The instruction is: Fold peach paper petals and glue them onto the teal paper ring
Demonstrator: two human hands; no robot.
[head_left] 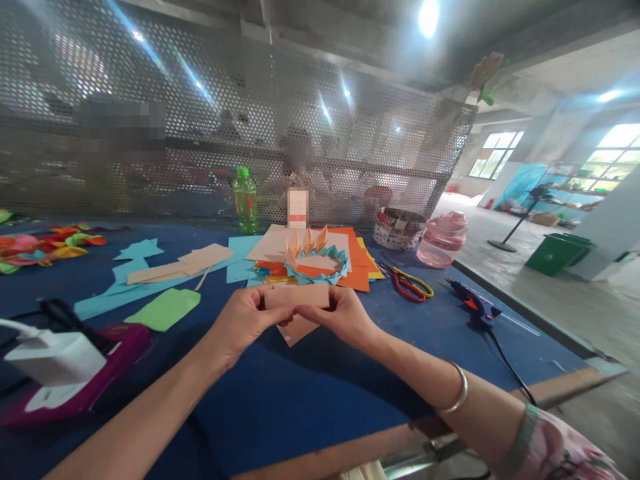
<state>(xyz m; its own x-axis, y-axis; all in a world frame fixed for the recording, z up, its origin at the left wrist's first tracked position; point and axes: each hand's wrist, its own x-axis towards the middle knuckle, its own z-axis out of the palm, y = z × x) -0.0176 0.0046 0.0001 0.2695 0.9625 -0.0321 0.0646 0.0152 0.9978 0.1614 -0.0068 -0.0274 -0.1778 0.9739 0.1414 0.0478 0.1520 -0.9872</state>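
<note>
A small rectangle of peach paper [297, 295] is held level above the blue table, gripped at its two ends. My left hand [249, 313] pinches its left end, and my right hand [349, 315] pinches the right end; both thumbs meet along its lower edge. Below the thumbs shows another peach paper piece [296, 331], with a corner pointing down; whether it is joined to the held one I cannot tell. Just beyond my hands lies a ring of folded blue paper [340, 261] with pointed peach folds [309, 241] standing along its back left. It rests on stacked coloured sheets [357, 257].
Left lie blue and peach strips [150, 273], green paper [167, 309] and a purple power strip [125, 343] with a white charger [55, 360]. Right are scissors [411, 285], a glue gun [475, 303], a pink jug [443, 241] and a basket [399, 230]. A green bottle [245, 203] stands behind.
</note>
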